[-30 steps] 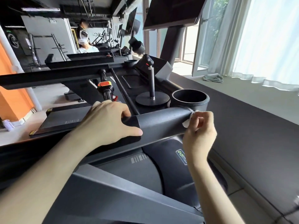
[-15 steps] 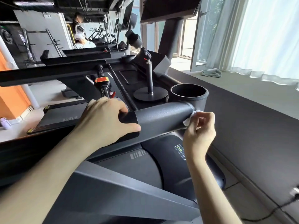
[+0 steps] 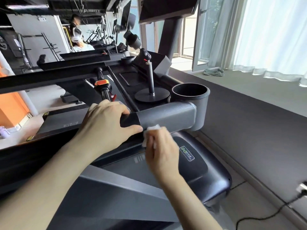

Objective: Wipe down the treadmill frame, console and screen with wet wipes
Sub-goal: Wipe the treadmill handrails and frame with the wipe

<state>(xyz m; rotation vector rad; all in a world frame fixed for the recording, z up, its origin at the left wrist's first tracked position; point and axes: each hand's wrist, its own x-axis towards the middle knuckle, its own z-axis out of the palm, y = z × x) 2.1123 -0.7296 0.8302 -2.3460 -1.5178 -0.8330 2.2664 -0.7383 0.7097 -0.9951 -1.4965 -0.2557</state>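
— Where is the wipe just now?

— In my right hand (image 3: 160, 151). My fingers are curled round the white wet wipe (image 3: 153, 127), which is bunched up. They press it against the near lower edge of the grey handrail (image 3: 167, 115), right beside the tip of my left thumb.

— And the other hand?

— My left hand (image 3: 106, 123) grips the same handrail further left, where its black sleeve (image 3: 128, 120) begins. The fingers wrap over the top and the thumb lies along the near side, pointing toward the wipe.

— What sits around the rail?

— At its right end the rail meets a black cup holder (image 3: 191, 92). Behind that, on the dark console (image 3: 127, 77), a slim stand (image 3: 151, 83) rises upright from a round flat base. Above it I see only the lower part of the screen (image 3: 166, 9), and it is dark. Under my right wrist is the rounded motor cover (image 3: 207, 171) with a green logo badge (image 3: 186, 153). A grip with an orange collar (image 3: 101, 83) shows just behind my left knuckles.

— Anything further off?

— A crumpled cloth (image 3: 213, 72) lies on the sill by the open window, and a black cable (image 3: 265, 214) runs across the floor at right. Another person (image 3: 78, 42) stands far back on the left.
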